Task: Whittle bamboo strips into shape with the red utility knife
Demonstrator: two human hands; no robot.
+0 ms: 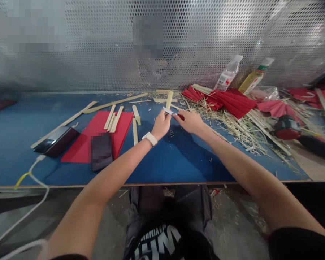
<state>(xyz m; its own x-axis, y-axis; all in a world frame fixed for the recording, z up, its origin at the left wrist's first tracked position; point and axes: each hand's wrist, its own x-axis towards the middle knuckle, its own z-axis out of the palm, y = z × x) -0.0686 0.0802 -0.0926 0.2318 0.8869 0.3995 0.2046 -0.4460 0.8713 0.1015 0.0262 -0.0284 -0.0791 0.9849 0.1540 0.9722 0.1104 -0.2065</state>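
My left hand point(161, 125), with a white watch at the wrist, is closed around the lower end of a flat pale bamboo strip point(169, 99) that points away from me. My right hand point(190, 121) grips a knife; a bit of its red handle shows between the fingers. The knife's blade point(168, 111) lies across the strip just above my left fingers. Whether the edge is cutting into the bamboo, I cannot tell. Beside my left hand lie a notched bamboo piece point(136, 113) and a plain short one point(135, 131).
Red paper sheets point(81, 151) bear short bamboo strips point(117, 119) and a dark phone-like object point(101, 162). A cabled device point(56, 141) lies left. To the right are shavings point(241, 131), folded red paper point(233, 103), two bottles point(229, 74) and a red-black power tool point(288, 127). A perforated metal panel point(97, 65) stands behind.
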